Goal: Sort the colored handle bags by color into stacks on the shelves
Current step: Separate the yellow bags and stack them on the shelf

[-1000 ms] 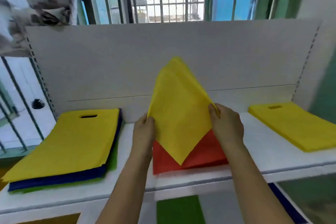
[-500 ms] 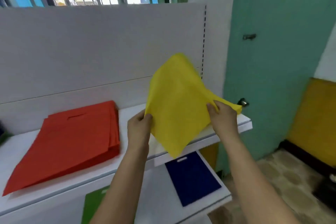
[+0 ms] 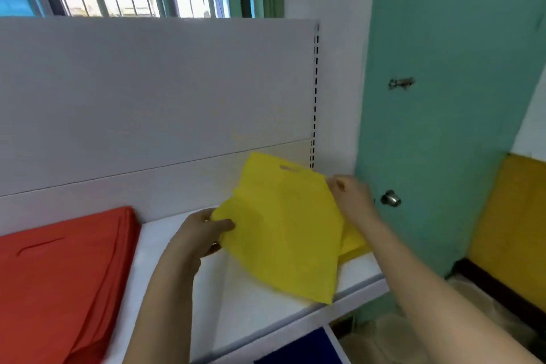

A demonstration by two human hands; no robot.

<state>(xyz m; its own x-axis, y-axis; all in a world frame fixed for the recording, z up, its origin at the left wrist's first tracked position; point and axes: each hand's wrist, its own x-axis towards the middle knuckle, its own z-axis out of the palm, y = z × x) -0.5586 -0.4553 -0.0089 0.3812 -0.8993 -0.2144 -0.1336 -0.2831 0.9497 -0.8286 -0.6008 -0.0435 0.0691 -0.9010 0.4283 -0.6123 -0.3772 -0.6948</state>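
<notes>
A yellow handle bag (image 3: 283,224) is held low over the right end of the white upper shelf (image 3: 260,298), its handle slot toward the back panel. My left hand (image 3: 204,230) pinches its left corner. My right hand (image 3: 351,195) grips its right edge near the top. Beneath it, part of a yellow stack (image 3: 353,241) peeks out at the right. A stack of red bags (image 3: 62,278) lies on the same shelf to the left. A blue bag (image 3: 301,349) shows on the lower shelf.
The grey back panel (image 3: 147,97) rises behind the shelf, with a slotted upright (image 3: 315,91) at its right. A green door (image 3: 443,97) with a round knob (image 3: 390,197) stands just right of the shelf end. A yellow panel (image 3: 514,221) leans further right.
My view has swung right from the red stack to the shelf's right end. Both hands have lowered the yellow bag from upright in the air down onto the yellow stack.
</notes>
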